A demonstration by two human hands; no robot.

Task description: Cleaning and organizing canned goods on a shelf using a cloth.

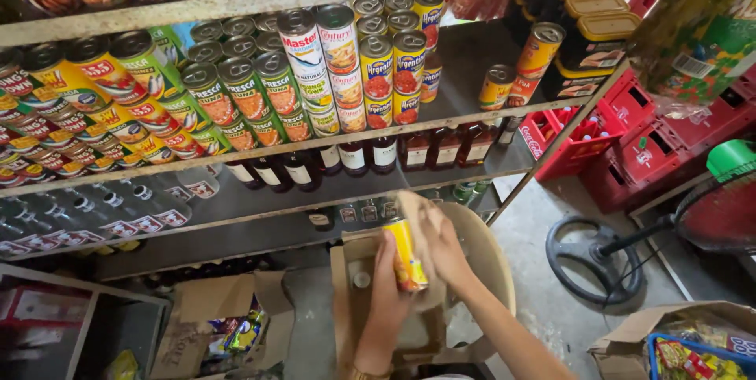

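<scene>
My left hand (383, 295) is closed around a yellow-labelled tin can (409, 258) and holds it upright just above an open cardboard box (346, 313). My right hand (449, 250) is on the other side of the can. Its fingers grip the box's raised flap (413, 208) and touch the can. Another can's top shows inside the box. The box rests on a beige plastic seat (494, 263). A bracelet sits on my left wrist.
Metal shelves (315, 148) ahead hold stacked tin cans, with dark bottles and clear bottles below. Red crates (630, 140) stand at the right, above a black fan base (587, 252) on the concrete floor. Open cartons of packets lie at the lower left (224, 325) and lower right (681, 341).
</scene>
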